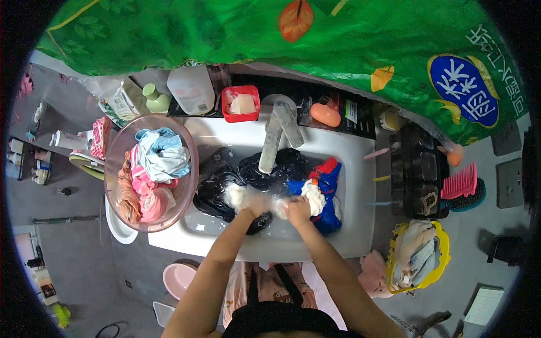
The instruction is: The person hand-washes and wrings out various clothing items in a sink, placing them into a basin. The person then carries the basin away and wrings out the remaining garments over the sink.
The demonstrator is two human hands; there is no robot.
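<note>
At the left we see a round, clear pinkish basin (187,194) holding a light blue garment (163,155) above pink cloths (155,205) and an orange cloth (128,197). Lower down, a small pink tub (180,281) sits near the sink's front. Behind the sink we find a translucent jug (190,90), then a red dish (243,118) with a whitish block (242,103) in it. In the white sink (359,188), dark cloth (213,196) lies in greyish water. Our left hand (257,206) touches the white cloth (313,196) there, but blur keeps us from telling its grip; our right hand (297,209) is clamped on that cloth, just beside a blue-and-red garment (330,197). Farther right, a yellow basket (445,248) holds bunched clothes (415,248).
</note>
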